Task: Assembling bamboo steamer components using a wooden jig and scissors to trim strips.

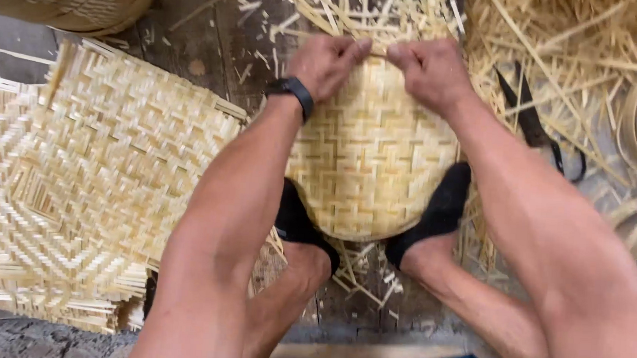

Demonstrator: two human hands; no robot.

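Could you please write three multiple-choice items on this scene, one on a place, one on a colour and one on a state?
1. Where does the stack of flat woven mats lie?
A. Left of the round basket
B. On top of the round basket
C. Behind the shears

2. What colour is the band on the left wrist?
A. White
B. Black
C. Red

3. What are the two hands doing?
A. Resting open on the knees
B. Gripping the shears
C. Pinching strips at the far edge of the round basket

Answers:
1. A, since the mats are piled at the left of the view, beside the basket.
2. B, since the band is dark black against the arm.
3. C, since the left hand and the right hand are both closed at the basket's far rim, while the feet brace its near edge.
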